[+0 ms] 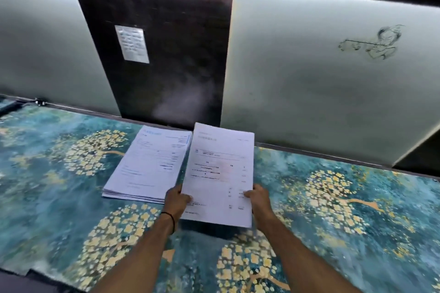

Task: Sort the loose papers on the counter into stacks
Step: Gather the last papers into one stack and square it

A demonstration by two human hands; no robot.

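We hold a printed sheaf of papers [220, 173] tilted up above the bench [333, 197], our left hand [177, 200] pinching its lower left edge and our right hand [258, 200] clasping its lower right edge. Just to its left a stack of printed sheets [147, 166] lies flat on the teal, gold-flowered surface. A small note [132, 44] hangs on the dark panel [166, 31] behind.

Worktop [333, 209]: teal-blue surface, gold flowering-tree pattern. Back wall: two pale grey panels [321, 66] either side of a dark brown wood panel [171, 54]. Small white note [132, 44] stuck on the wood. Line sketch [376, 41] on right panel. Dark band overhead; light strip along panel tops.
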